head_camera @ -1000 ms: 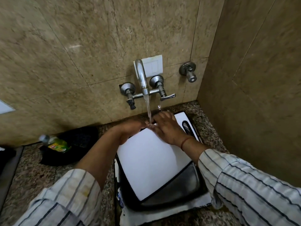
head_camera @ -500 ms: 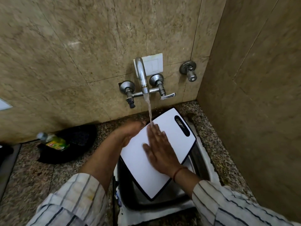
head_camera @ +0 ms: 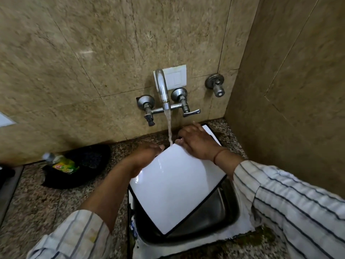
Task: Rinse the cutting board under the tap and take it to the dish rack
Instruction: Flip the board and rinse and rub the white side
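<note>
Cutting board (head_camera: 177,186): smooth white rectangle, black-edged, over steel sink (head_camera: 214,212).

Sink (head_camera: 222,208) mouth largely covered by cutting board (head_camera: 177,186); gap only at near right. Tap (head_camera: 162,88) spout and handles overhanging far edge. Side wall (head_camera: 291,94) close on right. Open counter (head_camera: 37,199) on left, barring bottle (head_camera: 62,163) in dark bowl (head_camera: 87,161).

Dim warm light, glare on wet cutting board (head_camera: 177,186), wide-angle edges bent, slight blur.
</note>
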